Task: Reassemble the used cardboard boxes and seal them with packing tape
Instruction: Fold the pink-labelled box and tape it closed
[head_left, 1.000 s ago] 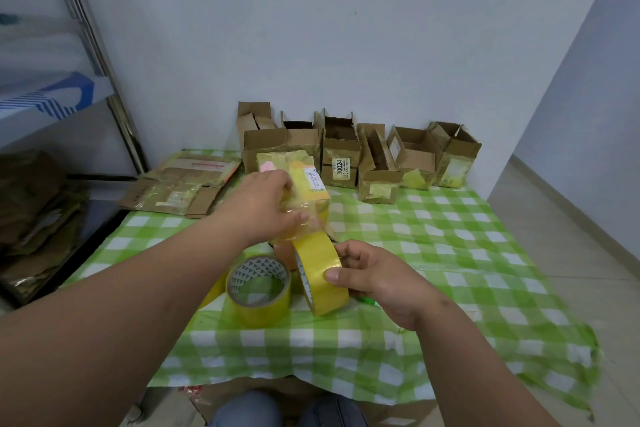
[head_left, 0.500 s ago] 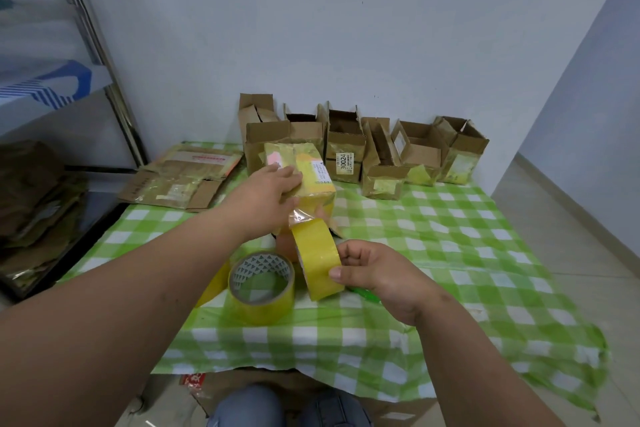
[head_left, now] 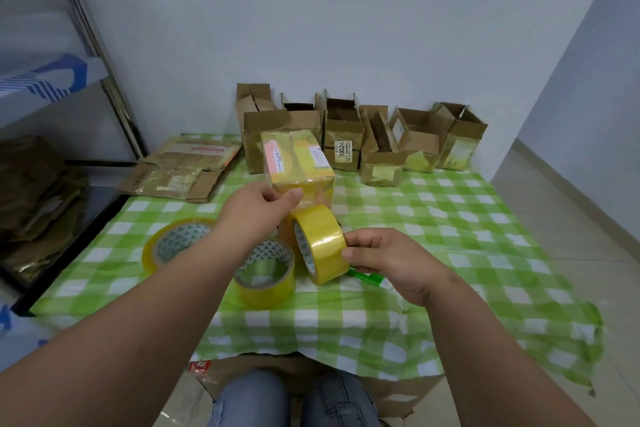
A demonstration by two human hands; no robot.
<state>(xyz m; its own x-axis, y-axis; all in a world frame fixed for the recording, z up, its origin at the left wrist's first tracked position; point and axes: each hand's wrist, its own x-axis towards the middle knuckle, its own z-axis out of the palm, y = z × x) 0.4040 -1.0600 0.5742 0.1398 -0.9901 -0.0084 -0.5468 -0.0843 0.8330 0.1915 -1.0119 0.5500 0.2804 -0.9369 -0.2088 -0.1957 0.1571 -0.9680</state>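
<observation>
Right hand (head_left: 391, 262) gripping glossy yellow tape roll (head_left: 320, 243) on edge, left hand (head_left: 258, 208) pinching tape end against taped box (head_left: 298, 167) just beyond, two rolls (head_left: 265, 272) flat left, checked desk (head_left: 450, 236) open right

This looks to me like a bare back room or small home packing corner, not a shop floor. I sit at a low table under a green checked cloth (head_left: 450, 253), pushed against a plain pale wall. At twelve o'clock a row of used cardboard boxes (head_left: 346, 135) stands open along that wall, old labels on them. At ten o'clock lie flattened cartons (head_left: 180, 170), and at nine o'clock a metal shelf rack (head_left: 104, 87) holds more worn cardboard. Spare tape rolls (head_left: 266, 270) sit near six o'clock. At three o'clock the tiled floor (head_left: 571, 236) is plain.
</observation>
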